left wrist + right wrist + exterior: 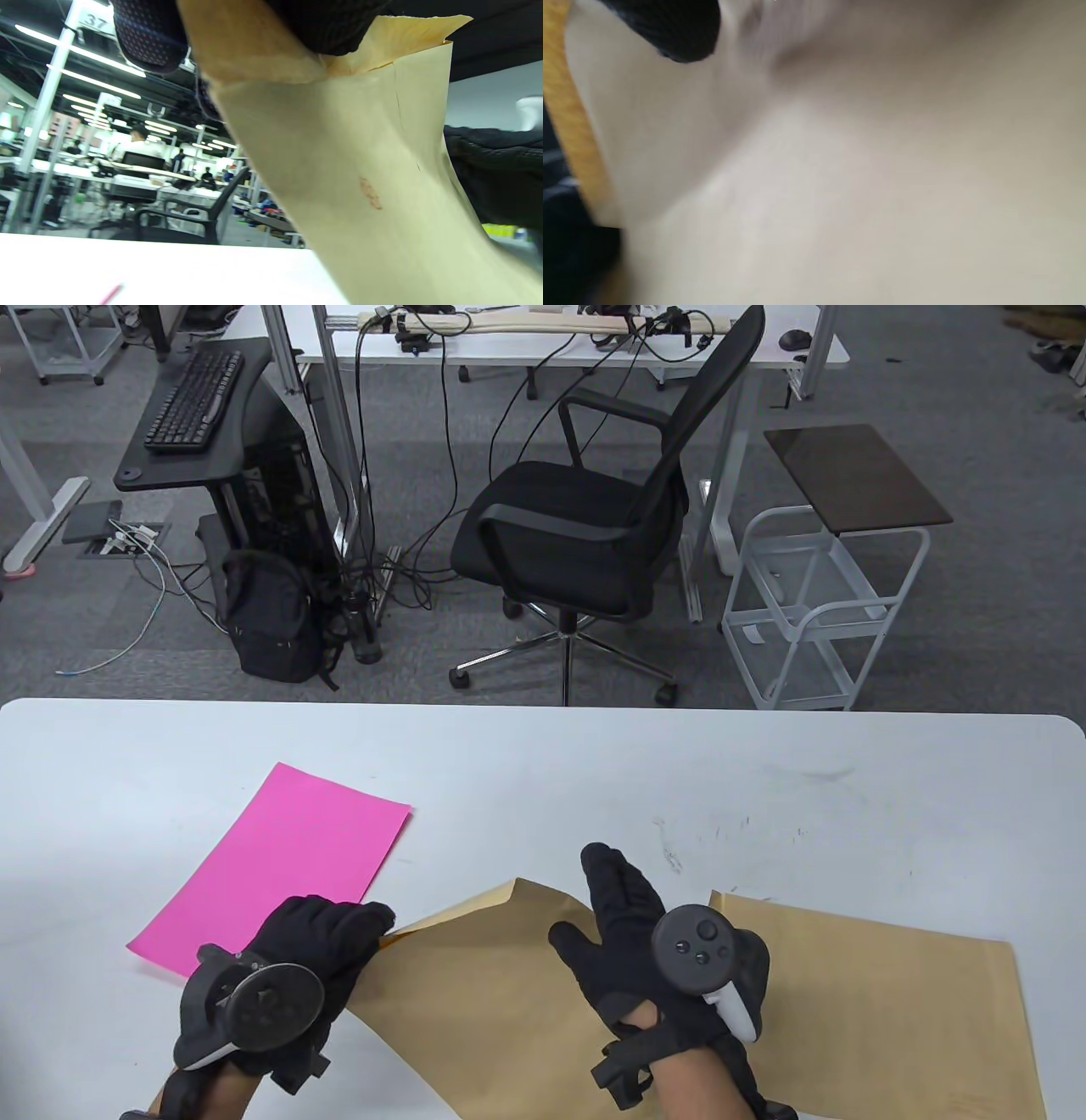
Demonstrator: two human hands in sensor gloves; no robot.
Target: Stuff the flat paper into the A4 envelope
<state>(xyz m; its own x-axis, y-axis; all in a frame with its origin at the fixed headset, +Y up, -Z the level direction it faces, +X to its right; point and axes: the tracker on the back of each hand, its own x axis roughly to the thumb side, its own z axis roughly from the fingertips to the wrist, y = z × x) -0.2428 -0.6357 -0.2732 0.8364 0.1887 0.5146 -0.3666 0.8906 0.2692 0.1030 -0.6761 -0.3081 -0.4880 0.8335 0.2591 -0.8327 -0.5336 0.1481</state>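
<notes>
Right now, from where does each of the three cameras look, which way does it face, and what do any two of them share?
Table view: high above the near edge, looking down and outward over the white table to the office floor; shows left hand and right hand on the brown envelope, beside the pink paper.
Left wrist view: low at the table, facing up along the lifted envelope; gloved fingers at top.
Right wrist view: pressed close against pale, blurred paper; a fingertip at top left.
Shared: table and left wrist views both show the envelope and the office chair.
</notes>
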